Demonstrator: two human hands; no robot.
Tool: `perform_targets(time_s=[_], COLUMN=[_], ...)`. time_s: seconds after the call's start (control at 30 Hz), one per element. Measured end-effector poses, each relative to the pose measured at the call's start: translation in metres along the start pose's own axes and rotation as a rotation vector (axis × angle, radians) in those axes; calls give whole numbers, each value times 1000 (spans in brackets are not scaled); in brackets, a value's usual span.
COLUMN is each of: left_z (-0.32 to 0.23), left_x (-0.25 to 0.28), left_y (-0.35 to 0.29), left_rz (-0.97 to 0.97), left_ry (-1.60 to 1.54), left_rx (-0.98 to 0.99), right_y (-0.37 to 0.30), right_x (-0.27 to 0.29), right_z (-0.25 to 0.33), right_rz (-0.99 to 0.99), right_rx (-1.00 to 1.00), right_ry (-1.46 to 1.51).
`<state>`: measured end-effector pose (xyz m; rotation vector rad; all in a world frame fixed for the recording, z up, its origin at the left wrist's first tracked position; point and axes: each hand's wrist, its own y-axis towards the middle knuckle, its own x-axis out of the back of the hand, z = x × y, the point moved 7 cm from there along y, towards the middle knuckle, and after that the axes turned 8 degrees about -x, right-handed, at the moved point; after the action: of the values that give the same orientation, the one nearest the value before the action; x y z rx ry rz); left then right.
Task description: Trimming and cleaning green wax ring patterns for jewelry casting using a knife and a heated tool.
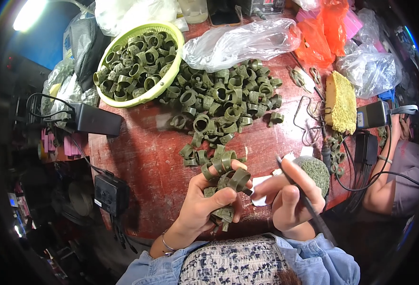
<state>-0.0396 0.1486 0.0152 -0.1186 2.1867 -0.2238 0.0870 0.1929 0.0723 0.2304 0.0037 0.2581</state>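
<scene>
My left hand [195,206] is closed round several dark green rings [238,180]. They look like wax or plastic, and some are strung over its fingers. In my right hand [290,209] is a slim dark pen-like tool [309,205], slanting across the fingers with its tip up and to the left. That hand is beside the held rings, its fingertips near them; whether they touch I cannot tell. A loose heap of similar green rings [228,95] spreads over the red table [147,180] beyond my hands. More fill a yellow-green basket [169,83] at the far left.
Right of my right hand sits a rough green round block [315,172], with a yellow sponge [340,102] farther back. A clear plastic bag [240,42] lies behind the heap. Black adapters [110,194] and cables line both table edges. Another person's arm [383,183] is at the right.
</scene>
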Motion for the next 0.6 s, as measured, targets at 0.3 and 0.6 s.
perform_targets(time_s=[0.3,0.6], left_z=[-2,-4], left_x=[-3,-5], left_y=[-5,-8], left_rz=[45,31], left_ry=[-166,-251], left_rx=[33,90], right_y=[3,5], right_x=[-14,-25], right_z=[-10,9], right_rz=[165,294], right_rx=[-55,218], right_ry=[370,80])
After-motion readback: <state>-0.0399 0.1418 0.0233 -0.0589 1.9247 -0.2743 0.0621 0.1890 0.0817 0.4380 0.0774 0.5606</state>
